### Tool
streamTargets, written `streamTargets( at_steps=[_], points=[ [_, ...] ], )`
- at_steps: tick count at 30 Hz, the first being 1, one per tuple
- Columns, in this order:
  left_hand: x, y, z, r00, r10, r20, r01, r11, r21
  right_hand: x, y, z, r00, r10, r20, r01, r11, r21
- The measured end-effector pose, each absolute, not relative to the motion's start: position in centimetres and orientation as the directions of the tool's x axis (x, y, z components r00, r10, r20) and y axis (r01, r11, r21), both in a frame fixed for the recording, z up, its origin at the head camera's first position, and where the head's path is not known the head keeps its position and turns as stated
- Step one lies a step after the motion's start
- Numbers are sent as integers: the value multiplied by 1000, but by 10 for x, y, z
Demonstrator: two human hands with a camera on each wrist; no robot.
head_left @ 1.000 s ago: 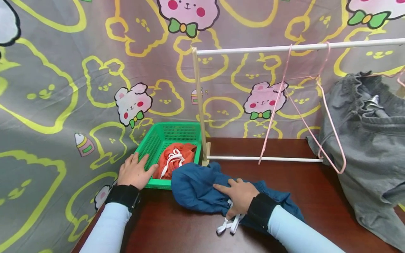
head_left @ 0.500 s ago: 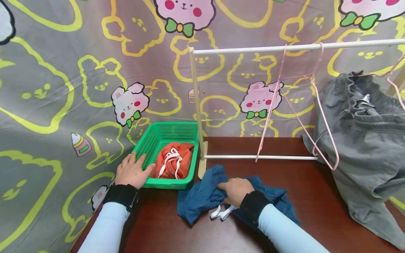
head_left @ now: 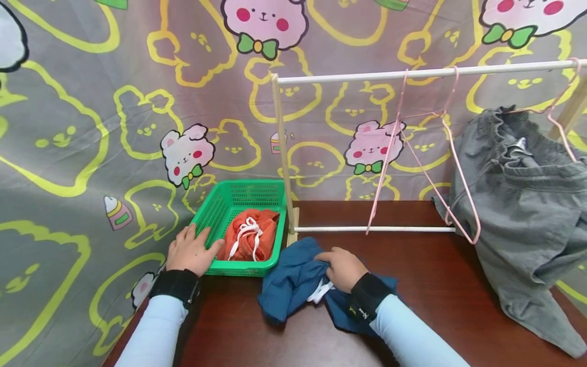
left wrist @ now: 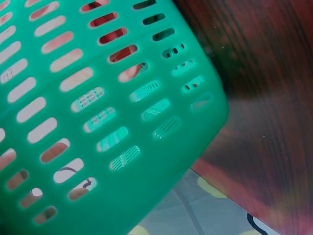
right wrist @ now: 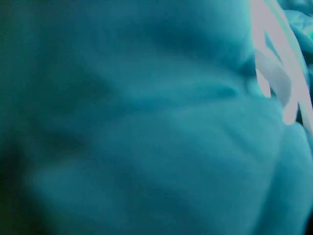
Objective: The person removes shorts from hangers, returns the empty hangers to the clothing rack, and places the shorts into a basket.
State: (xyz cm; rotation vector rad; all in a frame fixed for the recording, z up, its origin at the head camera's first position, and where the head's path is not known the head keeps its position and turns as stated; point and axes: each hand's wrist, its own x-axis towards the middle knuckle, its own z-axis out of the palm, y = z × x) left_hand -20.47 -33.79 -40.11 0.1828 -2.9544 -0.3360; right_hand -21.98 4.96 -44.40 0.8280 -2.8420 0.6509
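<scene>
My left hand (head_left: 192, 251) rests on the near-left rim of a green plastic basket (head_left: 247, 267), its fingers spread and relaxed. In the left wrist view, the slotted side of the basket (left wrist: 161, 161) fills most of the picture. Bunched inside it is an orange garment (head_left: 267, 235) with white cords. On the tabletop to the right of the basket lie crumpled blue drawstring pants (head_left: 293, 280). My right hand (head_left: 346, 269) grips their cloth with curled fingers, near the white drawstring (head_left: 320, 291). Blue fabric (right wrist: 171, 152) fills the right wrist view, so those fingertips are hidden.
Behind the pants stands a rack with a white top rail (head_left: 348, 78) and a lower bar (head_left: 376, 229). Pink hangers (head_left: 464, 188) hang from it. Grey pants (head_left: 527, 219) hang at the right, reaching the brown table (head_left: 247, 326). A patterned curtain (head_left: 220, 97) encloses the back and left.
My right hand has gone from lying spread on the blue pants to gripping them. The cloth is gathered and its right end pulled in leftward. My left hand stays at the basket.
</scene>
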Motion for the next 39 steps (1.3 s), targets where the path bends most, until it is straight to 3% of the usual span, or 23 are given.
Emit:
streamTargets(
  at_steps=[5, 11, 17, 22, 39],
  points=[
    [-203, -338, -402, -978, -149, 146, -113, 966, 231, -224, 50, -446, -866, -405, 292, -497, 646, -579],
    [-204, -338, -402, -977, -153, 149, -115, 965, 236, -220, 42, -430, -864, -323, 388, -504, 527, -685],
    [-204, -340, -402, -976, -161, 148, -123, 964, 235, -213, 28, -396, -878, -296, 376, -474, 427, -770],
    [-204, -339, -401, -975, -156, 155, -117, 965, 237, -212, 17, -369, -871, -270, 409, -486, 367, -793],
    [-203, -337, -400, -975, -162, 151, -124, 964, 234, -237, -36, -270, -762, -202, 616, -648, 229, -726]
  ],
)
